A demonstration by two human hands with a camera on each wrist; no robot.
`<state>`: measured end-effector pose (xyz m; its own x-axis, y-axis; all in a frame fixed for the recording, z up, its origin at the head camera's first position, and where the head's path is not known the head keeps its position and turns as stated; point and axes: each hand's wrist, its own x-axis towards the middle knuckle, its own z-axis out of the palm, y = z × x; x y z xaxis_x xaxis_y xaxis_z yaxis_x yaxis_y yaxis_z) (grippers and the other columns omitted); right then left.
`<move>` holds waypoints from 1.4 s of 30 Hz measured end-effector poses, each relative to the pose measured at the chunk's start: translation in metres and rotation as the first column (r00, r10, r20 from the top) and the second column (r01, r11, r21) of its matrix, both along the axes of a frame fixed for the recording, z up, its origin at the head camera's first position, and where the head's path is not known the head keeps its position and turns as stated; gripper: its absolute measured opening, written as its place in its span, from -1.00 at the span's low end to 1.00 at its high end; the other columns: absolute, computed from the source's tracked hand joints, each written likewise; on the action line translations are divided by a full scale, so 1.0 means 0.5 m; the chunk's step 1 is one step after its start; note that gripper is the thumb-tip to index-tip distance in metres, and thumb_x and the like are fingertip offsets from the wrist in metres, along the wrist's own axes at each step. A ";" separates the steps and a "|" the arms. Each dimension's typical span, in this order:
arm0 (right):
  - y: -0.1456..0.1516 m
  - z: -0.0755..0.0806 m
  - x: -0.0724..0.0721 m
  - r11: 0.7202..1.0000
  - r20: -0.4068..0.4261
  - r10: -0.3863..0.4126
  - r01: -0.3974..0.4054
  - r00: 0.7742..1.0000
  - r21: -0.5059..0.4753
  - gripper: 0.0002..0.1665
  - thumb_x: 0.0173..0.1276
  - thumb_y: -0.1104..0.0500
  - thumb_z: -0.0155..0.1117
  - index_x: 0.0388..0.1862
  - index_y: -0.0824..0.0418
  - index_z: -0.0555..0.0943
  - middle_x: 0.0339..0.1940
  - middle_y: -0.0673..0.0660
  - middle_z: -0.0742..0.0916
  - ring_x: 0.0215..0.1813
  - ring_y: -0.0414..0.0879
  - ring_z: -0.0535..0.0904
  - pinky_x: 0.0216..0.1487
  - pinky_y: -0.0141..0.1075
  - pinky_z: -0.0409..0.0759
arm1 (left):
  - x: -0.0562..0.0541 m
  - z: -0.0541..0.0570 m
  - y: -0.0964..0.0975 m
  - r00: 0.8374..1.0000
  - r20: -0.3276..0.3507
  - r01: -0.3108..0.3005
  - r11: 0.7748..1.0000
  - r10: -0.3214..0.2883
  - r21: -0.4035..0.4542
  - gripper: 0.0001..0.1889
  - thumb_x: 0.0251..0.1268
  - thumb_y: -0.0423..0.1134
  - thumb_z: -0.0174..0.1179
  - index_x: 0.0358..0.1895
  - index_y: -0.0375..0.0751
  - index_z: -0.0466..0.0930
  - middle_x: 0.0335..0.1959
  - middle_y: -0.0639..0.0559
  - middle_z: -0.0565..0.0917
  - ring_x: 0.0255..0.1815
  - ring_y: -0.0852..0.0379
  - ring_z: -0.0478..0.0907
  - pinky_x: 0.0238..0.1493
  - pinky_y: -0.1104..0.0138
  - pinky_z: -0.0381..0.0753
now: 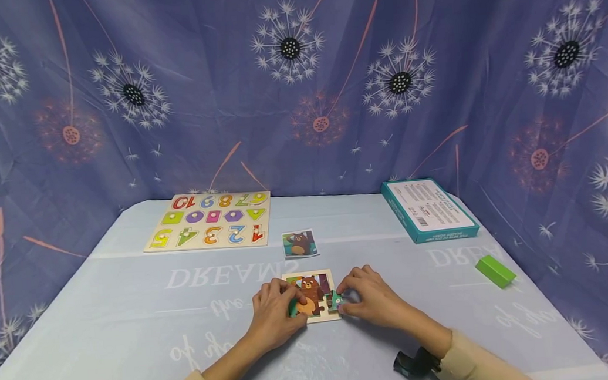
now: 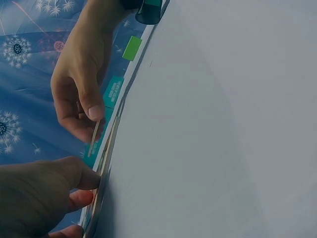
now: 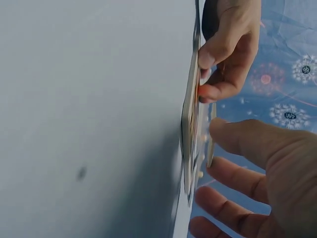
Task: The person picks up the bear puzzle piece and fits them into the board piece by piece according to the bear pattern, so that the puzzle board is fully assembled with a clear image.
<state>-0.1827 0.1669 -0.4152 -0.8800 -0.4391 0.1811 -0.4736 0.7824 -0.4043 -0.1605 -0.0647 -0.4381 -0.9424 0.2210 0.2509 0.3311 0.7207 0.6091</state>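
Note:
In the head view, a small wooden jigsaw board (image 1: 320, 318) with a brown bear picture lies at the table's middle. My left hand (image 1: 274, 313) grips its left side, thumb at the near edge and index finger over the picture. A teal puzzle piece (image 1: 335, 301) is pinched between thumb and index finger of my right hand (image 1: 372, 297), over the board's right side. The right wrist view shows this piece (image 3: 212, 144) edge-on, raised above the board (image 3: 188, 139), the other fingers of that hand spread. Pale wood shows at the board's lower right, beside the bear.
A bear picture card (image 1: 300, 244) lies just behind the board. At the back left is a number-and-shape puzzle (image 1: 208, 221); a teal box (image 1: 429, 210) stands at the back right. A green block (image 1: 495, 271) sits near the right edge. A patterned curtain (image 1: 299, 125) hangs behind the table.

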 end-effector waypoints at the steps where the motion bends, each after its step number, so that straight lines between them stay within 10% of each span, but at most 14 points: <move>1: -0.003 0.000 0.000 1.000 0.002 0.004 -0.004 1.000 -0.001 -0.69 -0.07 0.00 0.51 -0.30 -0.03 0.66 -0.27 -0.09 0.60 -0.17 -0.22 0.32 -0.05 -0.20 0.31 | 0.000 0.000 0.000 1.000 0.005 0.000 1.000 0.000 0.001 -0.86 -0.15 -0.20 0.24 -0.43 0.08 0.53 -0.14 0.06 0.39 -0.08 0.06 0.22 0.10 -0.11 0.08; 42: -0.028 -0.012 -0.003 0.996 -0.009 0.047 -0.046 0.999 0.074 -0.68 -0.03 -0.03 0.48 -0.28 -0.01 0.63 -0.33 -0.11 0.57 -0.21 -0.21 0.32 -0.12 -0.25 0.30 | 0.000 0.010 0.032 0.997 -0.065 0.044 0.999 -0.044 0.005 -0.87 -0.12 -0.18 0.30 -0.42 0.05 0.58 -0.19 0.06 0.41 -0.06 0.04 0.24 0.05 -0.04 0.13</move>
<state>-0.1841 0.1528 -0.4212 -0.8567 -0.4917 0.1555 -0.5138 0.7873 -0.3409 -0.1604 -0.0487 -0.4329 -0.9136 0.2604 0.3124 0.4014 0.7008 0.5897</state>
